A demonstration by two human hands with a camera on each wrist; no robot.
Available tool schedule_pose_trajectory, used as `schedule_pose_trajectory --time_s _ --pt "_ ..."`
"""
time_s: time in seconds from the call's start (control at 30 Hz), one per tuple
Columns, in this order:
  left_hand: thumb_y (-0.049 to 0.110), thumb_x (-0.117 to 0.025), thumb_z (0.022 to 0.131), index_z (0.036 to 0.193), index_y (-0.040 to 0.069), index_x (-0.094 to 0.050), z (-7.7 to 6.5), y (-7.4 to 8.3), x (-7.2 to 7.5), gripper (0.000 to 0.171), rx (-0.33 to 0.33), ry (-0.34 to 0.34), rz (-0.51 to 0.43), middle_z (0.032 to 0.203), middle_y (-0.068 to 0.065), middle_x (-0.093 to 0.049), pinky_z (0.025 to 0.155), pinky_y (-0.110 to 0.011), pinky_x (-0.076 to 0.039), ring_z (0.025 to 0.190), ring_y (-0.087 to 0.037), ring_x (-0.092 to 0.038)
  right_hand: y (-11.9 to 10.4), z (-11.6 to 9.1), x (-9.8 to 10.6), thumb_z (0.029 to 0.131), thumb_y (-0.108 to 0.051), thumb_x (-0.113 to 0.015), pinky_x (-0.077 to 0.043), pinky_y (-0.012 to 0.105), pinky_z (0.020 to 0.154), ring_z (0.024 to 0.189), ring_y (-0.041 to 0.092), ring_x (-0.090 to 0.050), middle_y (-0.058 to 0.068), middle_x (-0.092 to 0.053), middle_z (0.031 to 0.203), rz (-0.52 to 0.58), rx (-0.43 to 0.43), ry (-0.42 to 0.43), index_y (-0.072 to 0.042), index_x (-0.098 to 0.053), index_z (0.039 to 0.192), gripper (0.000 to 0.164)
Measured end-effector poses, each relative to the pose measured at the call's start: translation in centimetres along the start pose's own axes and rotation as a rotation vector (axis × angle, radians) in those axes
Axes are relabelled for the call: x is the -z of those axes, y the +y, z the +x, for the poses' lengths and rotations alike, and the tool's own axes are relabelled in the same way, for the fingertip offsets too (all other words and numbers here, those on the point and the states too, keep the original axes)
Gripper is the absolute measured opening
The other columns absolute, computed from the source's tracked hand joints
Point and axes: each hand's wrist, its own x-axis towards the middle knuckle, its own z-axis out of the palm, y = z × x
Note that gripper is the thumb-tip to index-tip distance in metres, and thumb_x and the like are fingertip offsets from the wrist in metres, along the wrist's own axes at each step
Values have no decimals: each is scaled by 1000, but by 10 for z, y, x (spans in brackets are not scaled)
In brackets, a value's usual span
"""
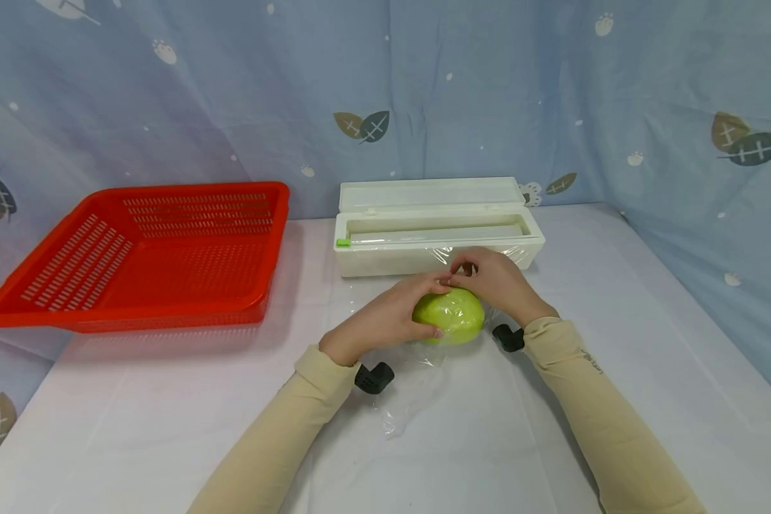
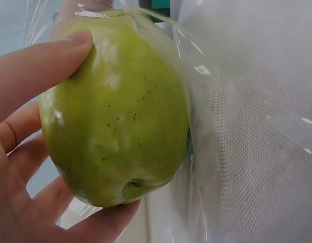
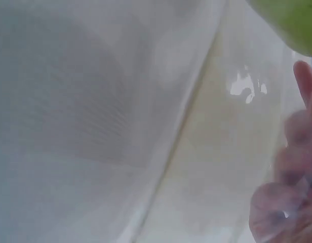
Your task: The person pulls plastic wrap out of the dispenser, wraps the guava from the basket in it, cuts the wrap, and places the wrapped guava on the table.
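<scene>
My left hand (image 1: 392, 318) holds a smooth yellow-green fruit (image 1: 452, 318) from its left side, thumb on the near face. In the left wrist view the fruit (image 2: 120, 116) shows dark specks and a small dimple, and looks like a pear or an apple. Clear cling film (image 2: 199, 101) lies over it and trails onto the table. At the fruit's upper edge my right hand (image 1: 497, 282) pinches the film, fingers curled, close to the left fingertips. The right wrist view catches those curled fingers (image 3: 282, 202) and part of the fruit (image 3: 293, 23).
Just behind the hands stands a white cling film box (image 1: 437, 260), lid raised, with a green slider (image 1: 343, 243) at its left end. A red slotted basket (image 1: 257, 307) sits at the left on the white-covered table (image 1: 186, 414). A patterned blue curtain (image 1: 450, 107) hangs behind.
</scene>
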Motion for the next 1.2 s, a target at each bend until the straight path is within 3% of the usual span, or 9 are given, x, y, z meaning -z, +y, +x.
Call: schedule_pose_trajectory --time_s 0.13,0.27,0.4,0.53,0.83,1.2 --pt "28 -73 75 126 15 -45 0 0 0 59 34 -3 -15 134 2 -35 98 -24 -29 121 -9 -33 -3 -1 2 80 -44 -62 -34 30 56 60 16 -41 1 -47 67 -33 46 17 -23 -62 86 22" --pt "30 -73 73 125 17 -47 -1 1 0 59 72 -2 -41 128 3 -39 93 -23 -33 113 -8 -38 -6 -2 4 82 -38 -62 -38 30 57 59 15 -44 -2 -52 69 5 82 -14 -21 -61 94 21" --pt "32 -73 73 126 20 -47 -2 2 0 60 97 -4 -34 127 2 -39 93 -24 -34 112 -8 -39 -11 -4 7 84 -31 -61 -42 30 64 70 13 -52 -5 -59 78 26 94 -37 -20 -62 94 15" --pt "33 -73 74 127 22 -46 -2 2 2 61 123 -12 -24 126 0 -39 92 -25 -35 111 -10 -40 -16 -6 13 85 -34 -59 -44 30 70 78 9 -55 -8 -62 85 20 107 -46 -21 -65 92 16" --pt "33 -73 73 126 22 -45 -1 2 3 61 181 -25 -37 124 0 -40 91 -28 -36 109 -11 -41 -15 -8 16 87 -42 -52 -43 31 72 81 10 -56 -10 -63 86 -6 140 -104 -22 -67 91 25" --pt "36 -74 71 125 19 -46 -1 4 5 64 223 -3 -29 122 3 -43 89 -26 -37 106 -9 -42 -17 -7 13 91 -33 -50 -43 30 68 75 11 -55 -8 -63 84 -47 167 -131 -20 -67 93 21"
